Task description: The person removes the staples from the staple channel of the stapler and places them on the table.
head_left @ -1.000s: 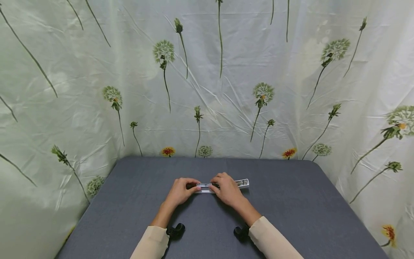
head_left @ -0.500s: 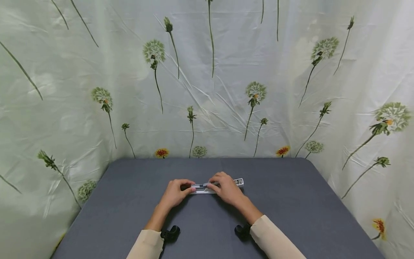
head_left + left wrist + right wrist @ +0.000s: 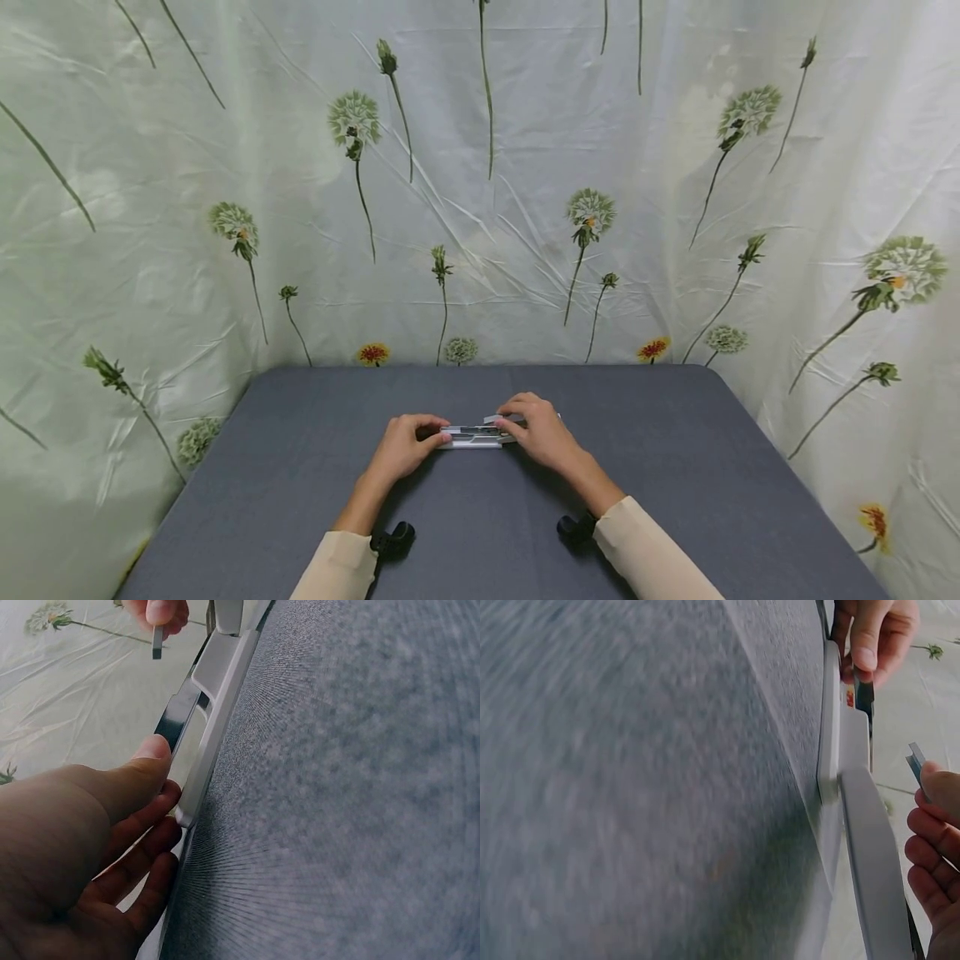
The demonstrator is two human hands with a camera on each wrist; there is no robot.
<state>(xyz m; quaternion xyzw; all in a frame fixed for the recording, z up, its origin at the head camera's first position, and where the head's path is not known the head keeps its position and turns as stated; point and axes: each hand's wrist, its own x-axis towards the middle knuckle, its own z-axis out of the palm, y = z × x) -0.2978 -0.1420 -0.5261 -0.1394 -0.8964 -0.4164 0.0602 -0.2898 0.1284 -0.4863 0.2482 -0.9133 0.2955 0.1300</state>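
A white-and-grey stapler [image 3: 474, 444] lies folded open on the dark table, its top arm [image 3: 877, 855] swung back to the right. Over its near end my left hand [image 3: 405, 442] curls, thumb on the dark metal magazine [image 3: 177, 718] and fingers along the far side. My right hand [image 3: 542, 429] pinches a short strip of staples [image 3: 916, 763] between thumb and fingertips. That strip hangs above the magazine, apart from it in both wrist views. In the head view the right hand covers much of the top arm.
The grey cloth-covered table [image 3: 480, 533] runs back to a white curtain [image 3: 480, 208] printed with dandelions. A black wrist mount [image 3: 393, 542] sits on the left wrist and another wrist mount [image 3: 576, 532] on the right one.
My right hand has lifted the staple strip up and rightward off the stapler's magazine. My left hand keeps its hold on the stapler. The head view has shifted slightly.
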